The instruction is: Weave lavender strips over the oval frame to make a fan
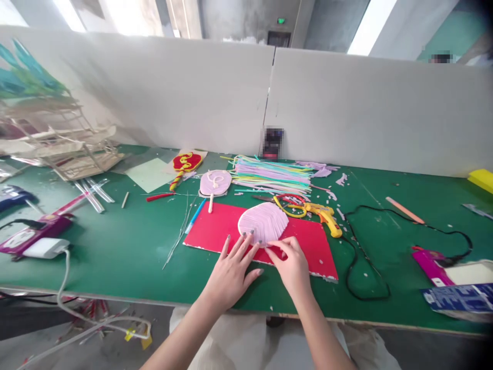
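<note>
A pale pink oval [263, 221] covered in side-by-side pipe cleaners lies on a red board [221, 226], its right edge uneven with strip ends. My left hand [231, 275] is spread, palm down, with its fingertips resting on the oval's lower left edge. At the lower edge, the thumb and index finger of my right hand [290, 264] are pinched together on what looks like a pink pipe cleaner, mostly hidden by the fingers. Just behind the oval are scissors [287, 204] with yellow and red handles. A yellow glue gun [323, 215] lies on the board's right side.
Behind the board lies a bundle of pastel pipe cleaners [273, 176]. A pink fan shape [215, 181] and a red-and-yellow one [187, 162] lie left of it. A black cable [356, 249] loops at right. A purple power strip [38, 234] sits at left.
</note>
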The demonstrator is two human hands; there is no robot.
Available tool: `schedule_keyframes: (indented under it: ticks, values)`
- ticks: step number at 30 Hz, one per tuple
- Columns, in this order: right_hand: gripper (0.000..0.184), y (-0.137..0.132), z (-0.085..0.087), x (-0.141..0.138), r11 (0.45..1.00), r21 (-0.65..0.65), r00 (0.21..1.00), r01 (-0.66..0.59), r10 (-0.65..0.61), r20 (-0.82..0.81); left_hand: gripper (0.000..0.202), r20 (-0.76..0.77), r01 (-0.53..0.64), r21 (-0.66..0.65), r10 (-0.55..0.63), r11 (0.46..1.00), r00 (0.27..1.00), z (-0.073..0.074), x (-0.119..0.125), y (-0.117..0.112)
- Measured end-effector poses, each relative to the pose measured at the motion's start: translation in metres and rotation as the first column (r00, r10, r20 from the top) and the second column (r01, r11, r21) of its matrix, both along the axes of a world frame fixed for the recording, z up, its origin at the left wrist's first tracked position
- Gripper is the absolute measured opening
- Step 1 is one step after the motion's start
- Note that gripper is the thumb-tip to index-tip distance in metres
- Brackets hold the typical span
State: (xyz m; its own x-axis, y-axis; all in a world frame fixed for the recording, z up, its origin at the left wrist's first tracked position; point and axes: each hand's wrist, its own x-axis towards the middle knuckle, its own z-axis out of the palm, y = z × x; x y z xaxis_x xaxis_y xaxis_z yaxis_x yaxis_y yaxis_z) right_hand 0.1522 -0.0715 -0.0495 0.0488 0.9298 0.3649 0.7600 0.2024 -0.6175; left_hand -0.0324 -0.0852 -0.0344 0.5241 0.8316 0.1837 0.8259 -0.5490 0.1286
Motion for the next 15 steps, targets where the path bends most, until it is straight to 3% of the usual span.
schedule_keyframes:
  ticks: [15]
  values:
    - [0.023, 0.0020, -0.0051, 0.0011, 0.999, 0.049, 1.000, -0.016, 0.015, 0.015, 0.054, 0.013, 0.012, 0.005, -0.012, 1.000, 1.000, -0.0040, -0.0007, 0.0004]
